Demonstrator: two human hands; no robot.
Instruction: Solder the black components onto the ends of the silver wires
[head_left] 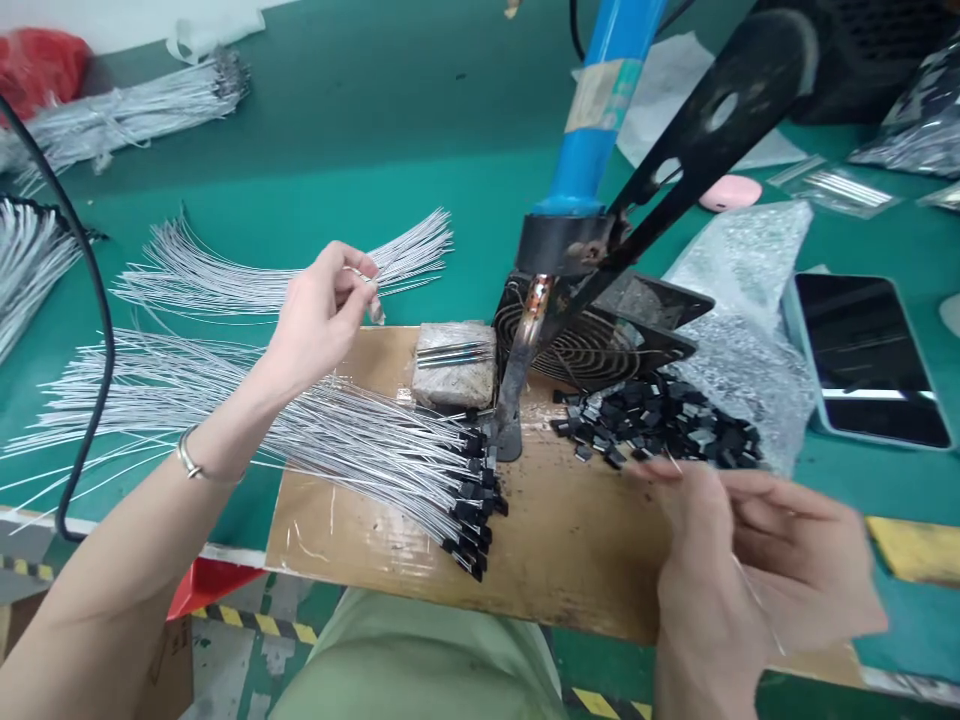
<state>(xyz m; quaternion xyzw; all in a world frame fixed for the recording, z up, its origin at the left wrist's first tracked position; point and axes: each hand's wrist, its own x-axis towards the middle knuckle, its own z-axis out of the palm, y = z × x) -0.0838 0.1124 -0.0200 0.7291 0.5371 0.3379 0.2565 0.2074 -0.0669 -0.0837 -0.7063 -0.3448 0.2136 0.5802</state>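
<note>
Beyond my right hand (712,570), black plastic connectors (667,420) are looking mostly matt and crinkled clear wrap (765,350) is glinting; nearer me than my left hand (322,310), smooth white wires (375,440) are gleaming; between both, a metal tube (525,345) is looking scorched.

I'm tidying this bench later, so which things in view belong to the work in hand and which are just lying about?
Apparently in the work:
- black-ended white wires
- white wire bundle behind them
- black pieces near the right hand
- blue-handled tool

Probably just lying about:
- phone
- pink object
- red bag
</note>
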